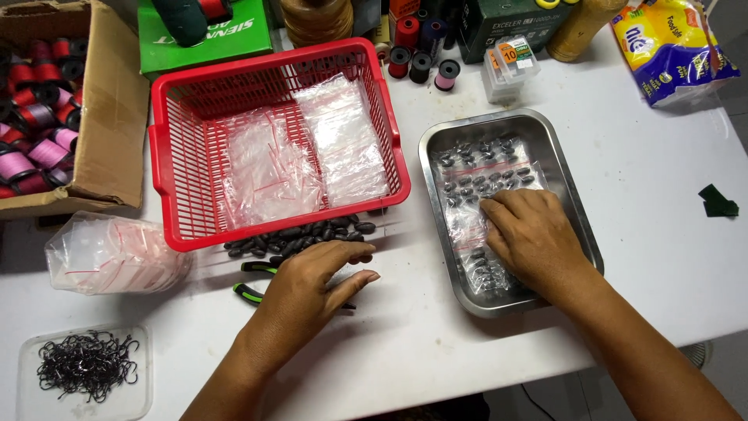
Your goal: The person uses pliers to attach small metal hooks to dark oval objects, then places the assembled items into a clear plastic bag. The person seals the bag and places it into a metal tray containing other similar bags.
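Right hand [532,238] is laid flat, palm down, fingers spread a bit, pressing on the small clear zip bags of dark sinkers [483,183] inside the steel tray [578,204], so that grip isn't closed around anything, just resting on top. The tray's raised rim boxes it in on all sides, with bare white table [654,234] beyond its far edge and a small dark green scrap [718,202] further out that way. Left hand [312,292] is loosely open too, fingers curled over the green-handled pliers [251,281], touching or just above them, can't quite tell. Just ahead of its fingertips sits a loose pile of black sinkers [300,238], pushed right up against the front edge of the red plastic basket [181,191] holding empty clear bags. Out past the left wrist there's a clear tub of black hooks [86,366] and a stack of zip bags [113,253].
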